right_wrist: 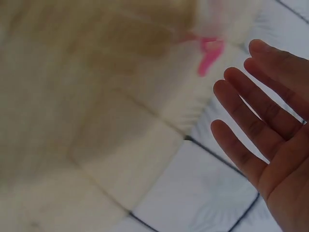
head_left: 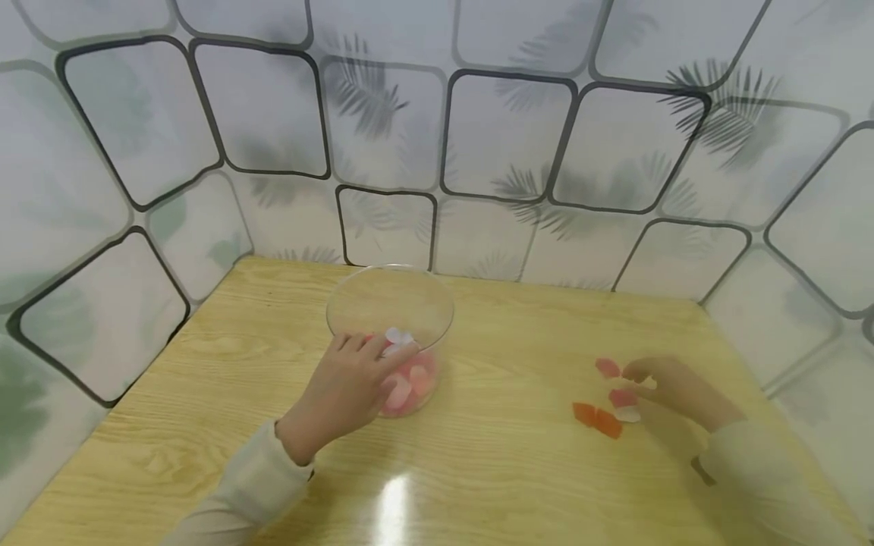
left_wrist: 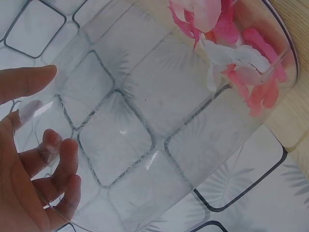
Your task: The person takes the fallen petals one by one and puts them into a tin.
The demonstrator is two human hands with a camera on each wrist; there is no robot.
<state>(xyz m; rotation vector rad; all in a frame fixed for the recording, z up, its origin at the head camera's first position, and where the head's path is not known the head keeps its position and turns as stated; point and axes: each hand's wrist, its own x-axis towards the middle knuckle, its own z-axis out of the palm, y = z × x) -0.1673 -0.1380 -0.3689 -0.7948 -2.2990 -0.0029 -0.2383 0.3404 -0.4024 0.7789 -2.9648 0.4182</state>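
Observation:
A clear round container (head_left: pixel 453 309) stands left of the middle of the table, with pink and white petals (head_left: pixel 410 383) in its bottom. My left hand (head_left: pixel 348 383) grips its near rim, and the left wrist view shows the curled fingers and the thumb about the transparent wall (left_wrist: pixel 120 140). Over to the right, my right hand (head_left: pixel 683 387) hovers beside loose petals. Its fingers are spread and hold nothing in the right wrist view. Around its fingertips lie a pink petal (head_left: pixel 607 368), a second pink petal (head_left: pixel 623 398), a white petal (head_left: pixel 627 414) and orange petals (head_left: pixel 608 424).
A pale wooden table (head_left: pixel 492 455) carries everything. Patterned wall covering (head_left: pixel 505 136) with dark rounded squares and leaf prints encloses its back and sides, close behind the container. Light glares off the table near the front.

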